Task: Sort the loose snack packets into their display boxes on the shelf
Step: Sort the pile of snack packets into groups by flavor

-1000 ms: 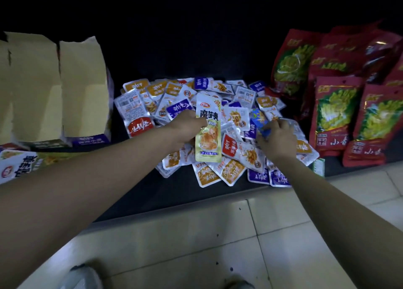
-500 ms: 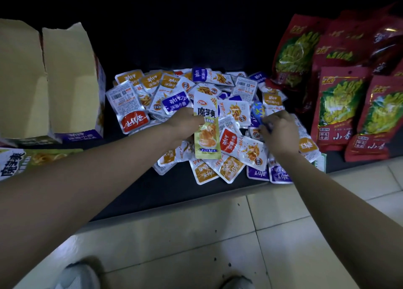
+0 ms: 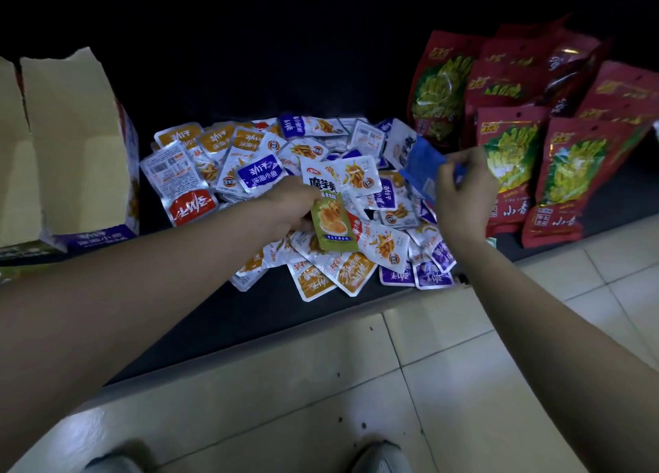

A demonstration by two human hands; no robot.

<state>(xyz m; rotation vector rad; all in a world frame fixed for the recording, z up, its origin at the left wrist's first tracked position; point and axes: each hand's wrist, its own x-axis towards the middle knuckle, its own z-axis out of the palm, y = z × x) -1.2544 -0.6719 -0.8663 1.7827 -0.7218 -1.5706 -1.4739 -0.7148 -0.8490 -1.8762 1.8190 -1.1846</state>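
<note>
The left hand (image 3: 289, 205) grips a green packet (image 3: 334, 224), right hand (image 3: 463, 191) pinches a blue packet (image 3: 422, 167); worth checking prints against each box (image 3: 75, 144) first.

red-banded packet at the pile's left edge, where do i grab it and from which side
Pinch the red-banded packet at its near left corner, coming from the left: it lies flat, that corner rests clear on bare shelf, while its right side abuts the pile.
</note>
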